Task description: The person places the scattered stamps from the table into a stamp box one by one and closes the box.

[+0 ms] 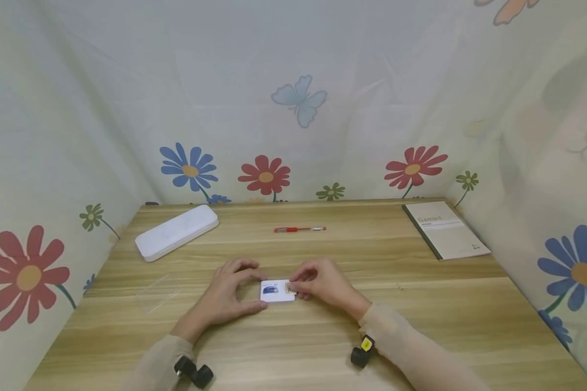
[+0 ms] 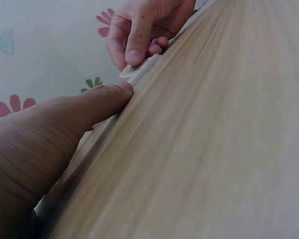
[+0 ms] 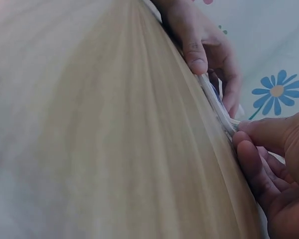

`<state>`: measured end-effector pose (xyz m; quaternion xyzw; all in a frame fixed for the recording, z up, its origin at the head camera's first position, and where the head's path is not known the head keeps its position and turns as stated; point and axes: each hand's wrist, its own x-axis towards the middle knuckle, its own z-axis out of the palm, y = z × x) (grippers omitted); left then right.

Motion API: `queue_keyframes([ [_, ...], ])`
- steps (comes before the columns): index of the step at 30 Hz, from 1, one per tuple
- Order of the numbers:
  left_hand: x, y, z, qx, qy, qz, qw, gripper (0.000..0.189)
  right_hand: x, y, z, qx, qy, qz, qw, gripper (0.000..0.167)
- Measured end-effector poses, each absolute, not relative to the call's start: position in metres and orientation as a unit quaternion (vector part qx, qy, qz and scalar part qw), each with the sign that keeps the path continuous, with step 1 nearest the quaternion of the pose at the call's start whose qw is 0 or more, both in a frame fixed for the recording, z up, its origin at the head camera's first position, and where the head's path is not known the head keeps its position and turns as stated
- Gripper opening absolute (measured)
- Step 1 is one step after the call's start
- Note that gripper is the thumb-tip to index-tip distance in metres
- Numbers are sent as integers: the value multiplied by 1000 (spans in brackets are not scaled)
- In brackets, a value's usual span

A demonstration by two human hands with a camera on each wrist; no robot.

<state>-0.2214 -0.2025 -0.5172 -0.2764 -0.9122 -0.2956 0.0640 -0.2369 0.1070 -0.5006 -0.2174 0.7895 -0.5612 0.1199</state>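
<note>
A small flat white pack (image 1: 270, 298) with a blue picture on its top lies on the table between the two hands. My left hand (image 1: 227, 293) holds it at its left end, the thumb at the near corner and the fingers at the far one. With thumb and forefinger, my right hand (image 1: 325, 283) pinches a small tan printed card (image 1: 289, 288) over the pack's right end. Seen low in the left wrist view, that card (image 2: 131, 71) stands tilted up from the pack's top. The right wrist view shows the pack (image 3: 214, 97) edge-on as a thin pale slab.
A white case (image 1: 176, 232) lies at the back left, and a red pen (image 1: 299, 229) at the back middle. At the back right is a notebook (image 1: 446, 231). A clear sheet (image 1: 164, 301) lies left of the left hand. Flowered curtains (image 1: 225, 98) surround the wooden table (image 1: 293, 347).
</note>
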Motion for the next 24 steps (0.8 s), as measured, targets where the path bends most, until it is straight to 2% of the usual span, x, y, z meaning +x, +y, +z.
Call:
queue_keyframes([
  [24,-221,-202,-519,-275,-913,-295,66,59,-236,101,-500,-247,839,-479,74,5],
])
